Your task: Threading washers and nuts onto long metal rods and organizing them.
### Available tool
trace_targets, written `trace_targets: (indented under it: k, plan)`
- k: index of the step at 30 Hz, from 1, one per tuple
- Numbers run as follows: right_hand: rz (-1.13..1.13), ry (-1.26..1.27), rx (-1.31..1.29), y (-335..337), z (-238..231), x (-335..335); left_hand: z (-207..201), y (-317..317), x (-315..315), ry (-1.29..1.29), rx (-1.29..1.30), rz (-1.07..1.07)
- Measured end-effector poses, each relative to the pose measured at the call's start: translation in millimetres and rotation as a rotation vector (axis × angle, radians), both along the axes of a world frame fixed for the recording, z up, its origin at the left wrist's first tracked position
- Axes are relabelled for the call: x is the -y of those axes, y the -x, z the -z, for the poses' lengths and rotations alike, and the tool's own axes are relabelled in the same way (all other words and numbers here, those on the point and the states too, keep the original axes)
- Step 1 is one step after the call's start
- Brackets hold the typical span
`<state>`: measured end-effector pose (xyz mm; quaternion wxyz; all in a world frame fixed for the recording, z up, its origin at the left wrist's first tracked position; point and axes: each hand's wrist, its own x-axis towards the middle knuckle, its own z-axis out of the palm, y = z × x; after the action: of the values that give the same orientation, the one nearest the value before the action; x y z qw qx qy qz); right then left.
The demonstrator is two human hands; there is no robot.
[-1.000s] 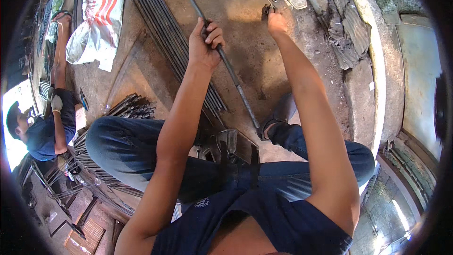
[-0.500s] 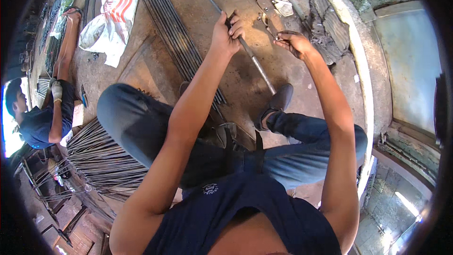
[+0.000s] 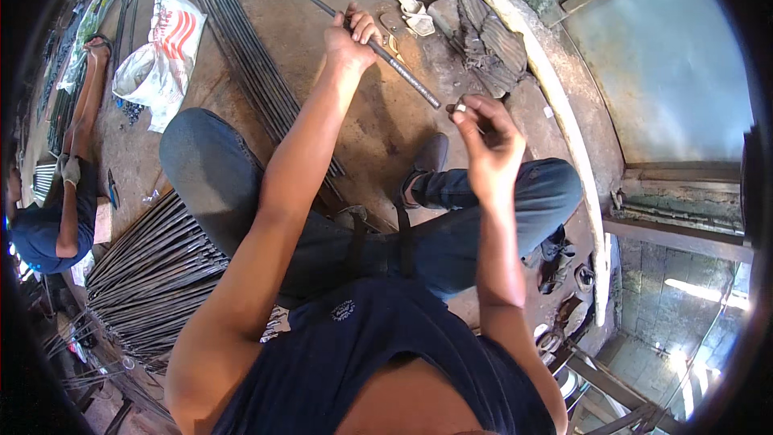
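Here, the person's left hand (image 3: 353, 40) holds a rod (image 3: 407, 74) out in front, above the floor (image 3: 378, 125). The rod's long axis runs aslant, its far end toward the upper left and its near end toward the lower right, pointing at the right hand (image 3: 493, 141). That near end is just beside the right fingertips, with a narrow gap between. The left fingers curl round the shaft, with a length of it showing on either side of the fist. The right thumb and fingers are bent and pinched narrow on a small piece (image 3: 460, 109); its pale, hard-looking face shows, though its full shape is hidden.

The rod is dark metal, straight, round and slim; its near part looks thicker, greyer and speckled. The floor is brown, stained and rough. Left of the rod lies a bundle (image 3: 256, 56) of dark, smooth, parallel rods, packed too close to count, and by the left knee a pile (image 3: 165, 262) of thinner dark rods fans out, also beyond counting. One sack (image 3: 161, 52), white, crinkled and marked with red wavy stripes, slumps beyond the bundle. One pale, rounded pole (image 3: 555, 113) curves down the right side, with ridged grey scraps (image 3: 493, 40) beside it. At far left are one co-worker's gloved hand (image 3: 71, 169) and one hand tool (image 3: 112, 189) with bluish handles.
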<state>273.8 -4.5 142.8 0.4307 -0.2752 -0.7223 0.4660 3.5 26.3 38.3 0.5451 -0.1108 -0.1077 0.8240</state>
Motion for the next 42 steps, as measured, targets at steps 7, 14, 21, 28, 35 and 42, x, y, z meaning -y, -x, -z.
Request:
trace_targets:
  k: [7,14,21,28,35,42]
  plan:
    - [0.289,-0.388,0.122,8,2,25,-10,-18,-3,-0.008,-0.004,-0.006]
    - [0.324,-0.394,0.205,6,4,27,-1,-20,-3,0.002,-0.014,-0.006]
    - [0.313,-0.359,0.175,4,13,26,1,-25,-4,0.035,-0.02,0.004]
    - [0.332,-0.398,0.243,1,11,27,4,-25,-5,0.068,-0.035,0.006]
    - [0.355,-0.316,0.362,1,7,27,7,-28,-7,0.111,-0.047,0.003]
    - [0.286,-0.262,0.552,-3,10,16,10,-31,-8,0.19,-0.057,0.006]
